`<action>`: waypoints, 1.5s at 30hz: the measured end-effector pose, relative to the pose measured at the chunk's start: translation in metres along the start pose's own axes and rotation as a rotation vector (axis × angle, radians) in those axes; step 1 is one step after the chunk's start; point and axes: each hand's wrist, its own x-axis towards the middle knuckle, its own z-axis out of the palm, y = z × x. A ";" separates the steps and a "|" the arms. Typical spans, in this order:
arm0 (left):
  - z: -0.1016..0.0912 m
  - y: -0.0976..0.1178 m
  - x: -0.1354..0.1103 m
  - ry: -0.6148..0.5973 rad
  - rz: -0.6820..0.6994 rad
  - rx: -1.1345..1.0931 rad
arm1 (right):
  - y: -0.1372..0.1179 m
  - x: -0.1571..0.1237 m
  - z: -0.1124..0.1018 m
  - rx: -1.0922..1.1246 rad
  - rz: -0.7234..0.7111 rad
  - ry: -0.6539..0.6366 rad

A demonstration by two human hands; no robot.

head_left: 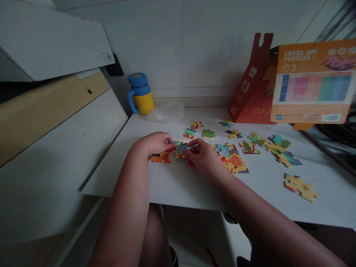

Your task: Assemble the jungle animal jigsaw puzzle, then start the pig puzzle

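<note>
Between my two hands is a yellow and grey-blue jigsaw puzzle piece (180,149), and the fingertips of my right hand (204,154) pinch its right edge. My left hand (157,142) is bent inward with curled fingers, closed at the edge of the puzzle pieces on the left; its palm and part of its grip are hidden. Just below it lies an orange puzzle section (160,157), partly covered by that hand. To the right of my right hand, a joined puzzle section (233,163) in orange, yellow and blue lies flat, partly behind my wrist.
Several loose puzzle pieces (209,134) lie behind and right of my hands, one (300,187) near the front right. A blue and yellow mug (143,98) and clear plastic bag (168,111) stand at the back. An open orange puzzle box (311,111) is at right, white panels (55,148) at left.
</note>
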 end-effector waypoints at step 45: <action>0.000 0.019 -0.010 0.020 -0.089 0.042 | -0.012 -0.009 -0.032 -0.675 -0.132 -0.033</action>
